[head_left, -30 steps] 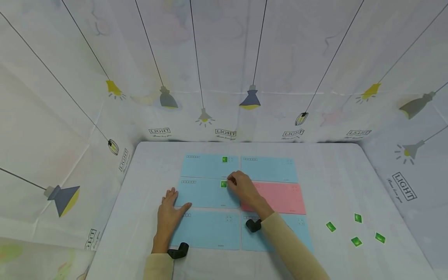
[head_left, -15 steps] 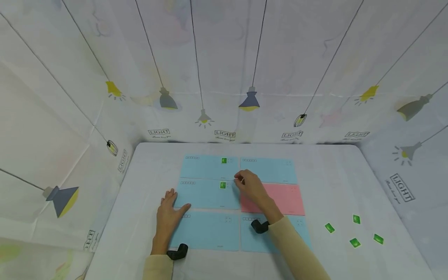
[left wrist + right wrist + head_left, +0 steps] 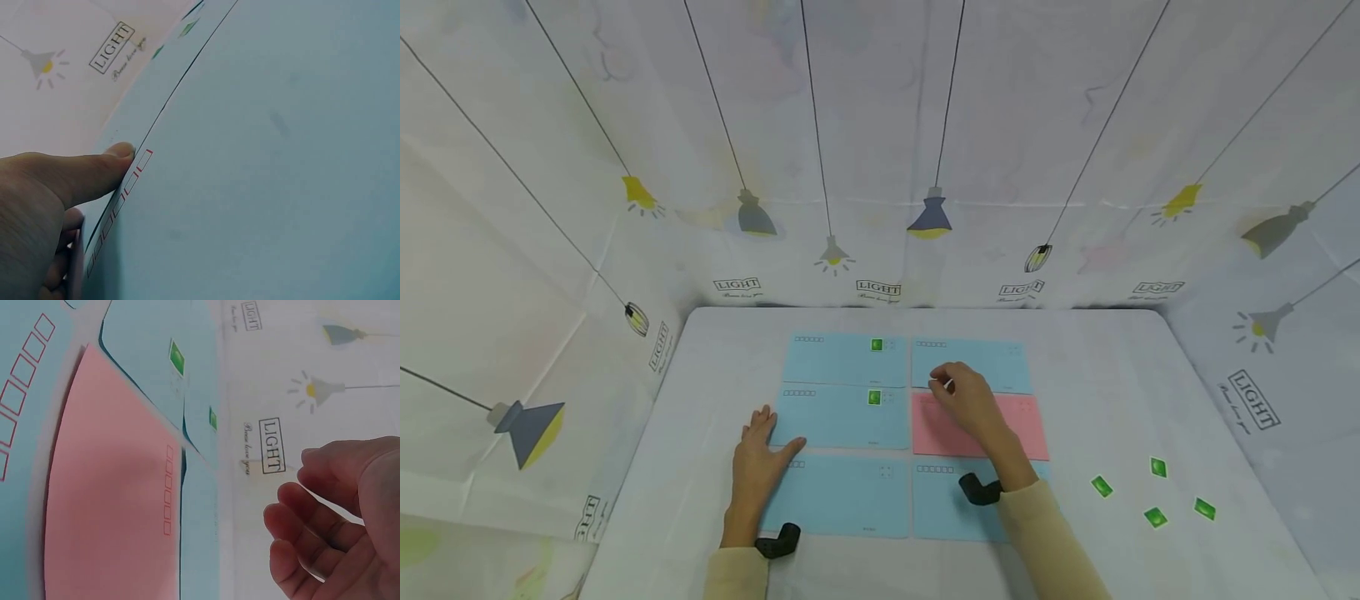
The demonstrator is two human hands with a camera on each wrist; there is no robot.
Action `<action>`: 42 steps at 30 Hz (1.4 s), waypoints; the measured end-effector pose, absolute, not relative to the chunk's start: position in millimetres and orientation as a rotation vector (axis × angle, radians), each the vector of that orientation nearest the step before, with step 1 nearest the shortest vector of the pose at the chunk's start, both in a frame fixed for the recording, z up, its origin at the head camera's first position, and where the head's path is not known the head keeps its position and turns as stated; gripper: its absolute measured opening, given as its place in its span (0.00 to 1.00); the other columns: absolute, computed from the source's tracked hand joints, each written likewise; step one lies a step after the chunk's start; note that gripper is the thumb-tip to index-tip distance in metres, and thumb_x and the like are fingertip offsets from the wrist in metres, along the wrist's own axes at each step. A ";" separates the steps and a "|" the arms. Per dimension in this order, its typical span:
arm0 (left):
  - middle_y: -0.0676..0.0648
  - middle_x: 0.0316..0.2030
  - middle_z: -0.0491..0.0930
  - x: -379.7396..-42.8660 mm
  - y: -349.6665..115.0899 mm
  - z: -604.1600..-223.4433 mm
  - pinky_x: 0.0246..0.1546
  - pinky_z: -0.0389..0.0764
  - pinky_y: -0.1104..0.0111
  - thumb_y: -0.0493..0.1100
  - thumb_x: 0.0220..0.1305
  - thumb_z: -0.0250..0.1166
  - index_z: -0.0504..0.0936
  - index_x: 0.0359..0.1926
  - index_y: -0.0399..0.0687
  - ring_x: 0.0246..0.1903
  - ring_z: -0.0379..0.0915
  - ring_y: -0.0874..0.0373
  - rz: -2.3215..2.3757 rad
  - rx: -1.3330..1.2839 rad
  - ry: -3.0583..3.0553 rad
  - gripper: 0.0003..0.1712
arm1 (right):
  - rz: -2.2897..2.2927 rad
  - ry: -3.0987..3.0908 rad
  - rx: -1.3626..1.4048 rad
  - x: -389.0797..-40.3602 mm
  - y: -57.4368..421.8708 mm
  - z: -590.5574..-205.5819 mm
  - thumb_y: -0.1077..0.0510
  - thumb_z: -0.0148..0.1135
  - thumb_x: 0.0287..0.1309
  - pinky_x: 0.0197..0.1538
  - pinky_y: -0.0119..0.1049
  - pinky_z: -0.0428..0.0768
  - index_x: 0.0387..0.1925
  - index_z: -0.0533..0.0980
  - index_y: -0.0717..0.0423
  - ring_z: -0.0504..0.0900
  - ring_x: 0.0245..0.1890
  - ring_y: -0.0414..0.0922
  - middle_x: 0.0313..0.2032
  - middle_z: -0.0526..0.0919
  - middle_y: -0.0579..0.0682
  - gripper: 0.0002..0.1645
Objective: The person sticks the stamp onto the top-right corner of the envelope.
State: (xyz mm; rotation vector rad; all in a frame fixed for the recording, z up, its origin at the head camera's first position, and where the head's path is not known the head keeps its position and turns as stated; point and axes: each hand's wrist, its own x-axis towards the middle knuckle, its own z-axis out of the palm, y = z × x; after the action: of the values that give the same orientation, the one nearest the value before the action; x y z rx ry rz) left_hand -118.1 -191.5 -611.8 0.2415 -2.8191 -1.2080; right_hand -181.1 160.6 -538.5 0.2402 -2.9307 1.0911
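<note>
I see the left hand (image 3: 756, 458) left of the frame's centre, its grip spread, thumb where the middle-left blue envelope (image 3: 823, 423) meets the lower-left blue envelope (image 3: 842, 504). The right hand (image 3: 976, 407) hangs over the pink envelope (image 3: 1021, 425) — grip loosely curled. Green stamps sit on the middle-left and upper-left envelopes — four loose stamps (image 3: 1155, 517) lie on the counter (image 3: 1105, 375) at lower right.

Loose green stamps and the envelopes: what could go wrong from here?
The right sleeve slants close to the loose green stamps and might sweep them aside. The left hand rests at the edge of the middle-left blue envelope; a slip could knock it askew. The placed green stamp sits beside the printed marks, so if those mark its spot, it may be misplaced.
</note>
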 end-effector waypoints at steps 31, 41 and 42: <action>0.37 0.71 0.68 -83.6 -193.3 -613.8 0.73 0.62 0.46 0.47 0.67 0.66 0.72 0.67 0.34 0.74 0.59 0.39 -1.195 0.298 -2.790 0.33 | 0.962 -2.867 0.134 -147.0 245.5 -522.0 0.54 0.59 0.70 0.43 0.46 0.81 0.51 0.80 0.61 0.81 0.41 0.50 0.43 0.84 0.55 0.17; 0.35 0.73 0.64 -40.7 -195.2 -607.4 0.75 0.56 0.46 0.55 0.65 0.67 0.70 0.68 0.34 0.75 0.56 0.39 -0.855 0.212 -2.990 0.40 | 0.872 -2.851 0.055 -134.9 282.8 -523.7 0.55 0.59 0.70 0.42 0.47 0.81 0.51 0.79 0.61 0.81 0.41 0.52 0.43 0.84 0.57 0.16; 0.35 0.73 0.64 -36.1 -195.6 -607.4 0.75 0.57 0.45 0.57 0.63 0.68 0.71 0.68 0.34 0.75 0.56 0.38 -0.815 0.192 -2.998 0.42 | 0.860 -2.849 0.032 -133.4 286.8 -523.8 0.55 0.59 0.70 0.42 0.47 0.81 0.51 0.79 0.62 0.81 0.41 0.52 0.42 0.84 0.58 0.16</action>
State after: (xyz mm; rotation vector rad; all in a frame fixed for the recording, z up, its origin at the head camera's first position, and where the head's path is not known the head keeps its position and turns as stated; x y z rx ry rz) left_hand -36.1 -195.6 -607.4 0.1921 -2.9977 -0.8146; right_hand -133.4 286.8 -523.8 0.0324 -2.8485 0.8601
